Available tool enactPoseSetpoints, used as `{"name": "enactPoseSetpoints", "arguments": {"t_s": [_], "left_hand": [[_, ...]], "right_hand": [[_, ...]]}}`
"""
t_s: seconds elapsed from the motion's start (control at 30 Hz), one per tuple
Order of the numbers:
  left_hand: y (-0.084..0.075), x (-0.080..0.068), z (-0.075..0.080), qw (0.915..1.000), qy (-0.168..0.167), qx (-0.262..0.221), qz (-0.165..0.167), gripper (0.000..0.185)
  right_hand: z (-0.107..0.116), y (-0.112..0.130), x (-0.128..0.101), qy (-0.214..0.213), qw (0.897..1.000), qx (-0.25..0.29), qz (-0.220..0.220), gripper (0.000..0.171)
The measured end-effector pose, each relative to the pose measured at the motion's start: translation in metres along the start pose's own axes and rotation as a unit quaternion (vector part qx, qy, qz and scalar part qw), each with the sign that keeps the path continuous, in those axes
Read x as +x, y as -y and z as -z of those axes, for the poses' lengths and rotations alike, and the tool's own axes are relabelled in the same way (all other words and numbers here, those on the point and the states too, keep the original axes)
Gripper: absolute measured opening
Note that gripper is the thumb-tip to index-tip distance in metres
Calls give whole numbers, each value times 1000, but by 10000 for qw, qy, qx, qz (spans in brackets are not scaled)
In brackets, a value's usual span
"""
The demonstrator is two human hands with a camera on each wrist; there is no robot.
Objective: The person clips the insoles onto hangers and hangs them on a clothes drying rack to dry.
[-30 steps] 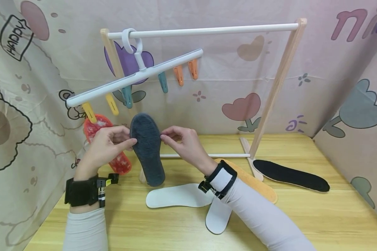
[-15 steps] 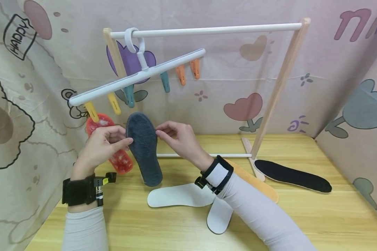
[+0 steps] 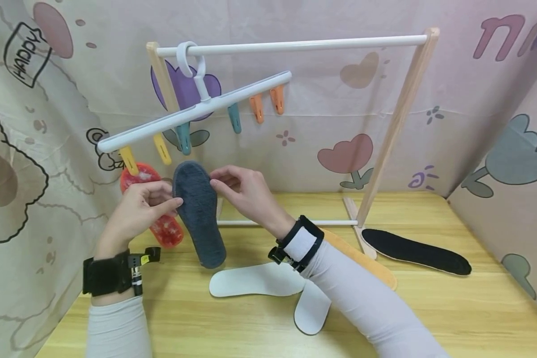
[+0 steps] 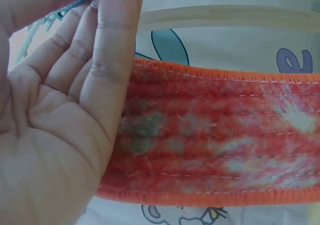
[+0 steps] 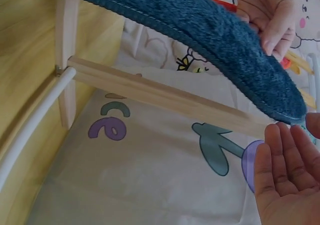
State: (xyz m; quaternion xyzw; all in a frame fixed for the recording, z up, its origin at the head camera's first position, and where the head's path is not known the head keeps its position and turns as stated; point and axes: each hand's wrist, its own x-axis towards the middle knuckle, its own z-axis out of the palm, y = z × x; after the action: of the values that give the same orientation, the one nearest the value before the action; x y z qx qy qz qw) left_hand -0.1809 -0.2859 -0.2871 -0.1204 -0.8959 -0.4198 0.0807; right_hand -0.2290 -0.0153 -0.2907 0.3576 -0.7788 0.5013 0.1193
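A dark blue-grey fuzzy insole (image 3: pixel 199 219) hangs upright between both hands, below the hanger's clips. My left hand (image 3: pixel 134 211) pinches its left edge between thumb and fingers. On the opposite edge, my right hand (image 3: pixel 250 196) pinches it near the upper end. Behind the left hand, a red and white insole (image 3: pixel 166 232) hangs from the outermost yellow clip (image 3: pixel 129 160); the left wrist view shows its stitched orange border. A second yellow clip (image 3: pixel 162 149) and a teal clip (image 3: pixel 183 139) sit just above the blue-grey insole.
The white clip hanger (image 3: pixel 210 105) hangs tilted from the rack's top bar (image 3: pixel 313 45). To its right are another teal clip (image 3: pixel 234 119) and two orange clips (image 3: pixel 256 109). On the table lie white insoles (image 3: pixel 255 279), an orange insole (image 3: pixel 362 261) and a black insole (image 3: pixel 416 251).
Both hands have carried the blue-grey insole a little to the left, nearer the red insole. The hanger and the insoles on the table look unmoved.
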Motion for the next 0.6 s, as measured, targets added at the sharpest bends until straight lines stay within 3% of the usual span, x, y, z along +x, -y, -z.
{"name": "enactPoseSetpoints", "arguments": {"t_s": [0.4,0.6], "left_hand": [[7,-4,8,9993,-190,213,222,30],[10,-3,9,9990,-231,345,173,28]], "right_hand": [[-10,21,16,151,9997,-22,193,29],[-13,28,30,147,9998,47,155,32]]}}
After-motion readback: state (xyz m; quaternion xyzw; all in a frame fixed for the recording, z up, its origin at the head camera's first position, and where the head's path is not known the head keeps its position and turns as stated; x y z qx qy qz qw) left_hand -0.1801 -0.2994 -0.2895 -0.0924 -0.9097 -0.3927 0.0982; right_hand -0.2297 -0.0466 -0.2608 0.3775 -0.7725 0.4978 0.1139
